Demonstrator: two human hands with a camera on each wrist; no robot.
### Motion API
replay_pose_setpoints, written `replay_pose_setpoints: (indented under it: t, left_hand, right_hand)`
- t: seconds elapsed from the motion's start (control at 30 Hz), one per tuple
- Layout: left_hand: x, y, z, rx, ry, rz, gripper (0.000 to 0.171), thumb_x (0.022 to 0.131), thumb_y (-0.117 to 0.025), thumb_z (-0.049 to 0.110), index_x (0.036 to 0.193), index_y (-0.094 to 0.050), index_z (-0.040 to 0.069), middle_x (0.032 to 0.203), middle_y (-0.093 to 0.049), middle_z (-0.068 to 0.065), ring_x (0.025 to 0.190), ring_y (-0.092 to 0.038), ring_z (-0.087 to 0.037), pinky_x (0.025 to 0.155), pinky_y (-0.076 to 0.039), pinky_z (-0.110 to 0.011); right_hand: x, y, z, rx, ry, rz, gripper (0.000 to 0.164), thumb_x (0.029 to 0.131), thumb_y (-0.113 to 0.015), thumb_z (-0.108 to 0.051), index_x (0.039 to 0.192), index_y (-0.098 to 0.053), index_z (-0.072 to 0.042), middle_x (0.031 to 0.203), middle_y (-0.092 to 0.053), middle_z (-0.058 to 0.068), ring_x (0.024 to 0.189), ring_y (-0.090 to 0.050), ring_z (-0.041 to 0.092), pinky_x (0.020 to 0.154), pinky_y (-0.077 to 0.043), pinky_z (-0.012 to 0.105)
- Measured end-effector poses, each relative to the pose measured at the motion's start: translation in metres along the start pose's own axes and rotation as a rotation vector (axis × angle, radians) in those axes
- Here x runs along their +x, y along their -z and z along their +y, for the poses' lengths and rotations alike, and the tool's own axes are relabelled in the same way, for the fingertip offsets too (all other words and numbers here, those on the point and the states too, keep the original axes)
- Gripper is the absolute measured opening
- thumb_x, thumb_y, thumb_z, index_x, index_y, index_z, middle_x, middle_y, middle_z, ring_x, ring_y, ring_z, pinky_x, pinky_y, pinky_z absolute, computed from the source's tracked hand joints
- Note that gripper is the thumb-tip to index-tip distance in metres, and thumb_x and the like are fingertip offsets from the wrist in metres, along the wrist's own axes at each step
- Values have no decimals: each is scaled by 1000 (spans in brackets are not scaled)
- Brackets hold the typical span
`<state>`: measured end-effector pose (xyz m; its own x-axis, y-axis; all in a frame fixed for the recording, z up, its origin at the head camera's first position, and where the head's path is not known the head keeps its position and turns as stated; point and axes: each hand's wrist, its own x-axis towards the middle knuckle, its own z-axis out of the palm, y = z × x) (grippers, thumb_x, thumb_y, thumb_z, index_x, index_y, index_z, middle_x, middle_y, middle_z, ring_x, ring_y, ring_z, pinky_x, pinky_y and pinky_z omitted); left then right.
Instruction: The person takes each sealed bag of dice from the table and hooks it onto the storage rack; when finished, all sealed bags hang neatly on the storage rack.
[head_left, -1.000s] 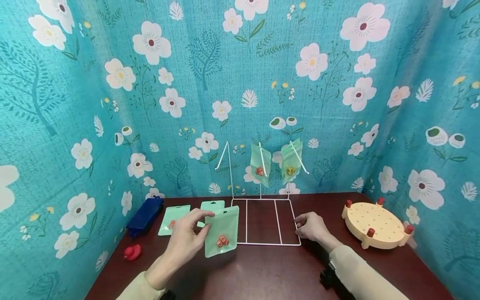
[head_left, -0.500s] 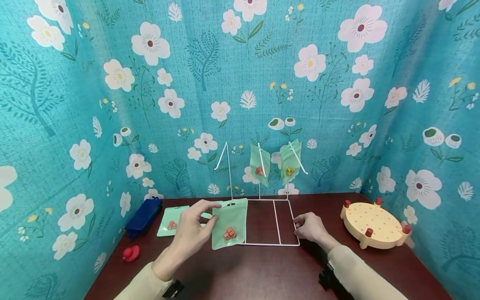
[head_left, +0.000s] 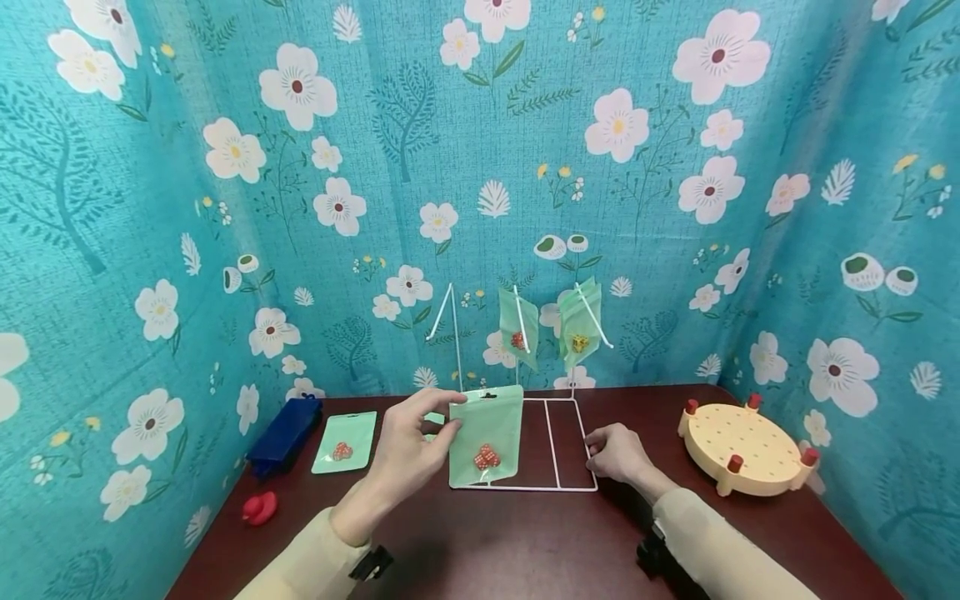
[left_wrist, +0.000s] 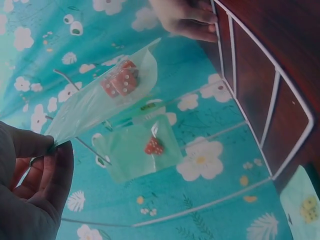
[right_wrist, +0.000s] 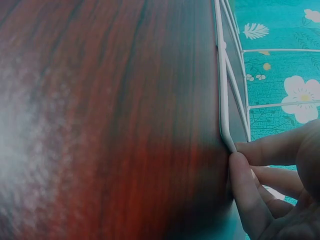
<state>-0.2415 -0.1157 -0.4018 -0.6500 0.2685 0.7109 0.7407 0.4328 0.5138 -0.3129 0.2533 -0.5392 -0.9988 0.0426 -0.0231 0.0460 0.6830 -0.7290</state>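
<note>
My left hand pinches the upper left edge of a pale green zip bag with red dice in its lower part. The bag is held up in front of the left part of a white wire rack. At the rack's right side, my right hand pinches the base wire, as the right wrist view shows with its fingertips. Two green bags hang on the rack's arms: one with red dice on the middle arm, one with yellow dice on the right arm. The left arm carries no bag.
Another green bag with red dice lies on the dark table; one more is mostly hidden behind my left hand. A blue object and a red toy duck lie at left. A round cream stand with red-tipped legs is at right.
My left hand has carried the green bag to the right and slightly up, across the front of the rack. The right hand has stayed on the base wire.
</note>
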Motion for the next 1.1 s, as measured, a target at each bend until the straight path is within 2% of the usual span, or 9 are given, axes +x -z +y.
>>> replay_pose_setpoints:
  t: [0.17,0.3,0.4,0.53,0.73,1.1]
  left_hand:
    - [9,-5,5,-63,8,7,39,92,-85,-10,124,-82,12,92,-73,-4,86,-73,-14,74,-68,-22]
    - [17,-8,8,-103,10,14,38,93,-84,-9,125,-82,11,102,-79,-8,86,-74,-17,76,-70,-27]
    - [24,-11,10,-127,21,11,37,95,-83,-8,126,-82,11,108,-82,-10,87,-79,-20,78,-71,-32]
    - [30,-15,14,-162,26,12,36,95,-82,-8,127,-82,10,110,-81,-11,90,-83,-23,80,-72,-36]
    - [39,-22,17,-201,37,17,35,96,-82,-8,127,-82,9,112,-81,-12,94,-80,-24,81,-72,-37]
    - [51,-32,18,-227,105,17,35,98,-82,-3,130,-81,12,116,-83,-11,100,-83,-27,79,-72,-35]
  right_hand:
    - [0,-1,0,0,-12,-4,41,84,-86,5,124,-81,6,92,-75,9,75,-67,16,64,-64,30]
    - [1,-1,0,-8,-13,2,40,84,-86,5,124,-81,6,92,-75,9,76,-67,17,64,-64,30]
    - [2,-1,1,-8,-13,5,40,84,-86,4,124,-81,6,92,-75,10,77,-67,18,65,-65,30]
    - [2,-1,0,7,-12,-1,40,86,-86,5,125,-80,7,93,-75,11,75,-69,17,68,-69,33]
    - [2,-2,-1,22,-17,-2,40,86,-85,7,126,-79,8,93,-74,12,71,-71,14,68,-70,34]
    - [-1,-2,-2,19,-29,2,39,87,-84,6,126,-80,7,95,-75,12,74,-72,15,69,-69,34]
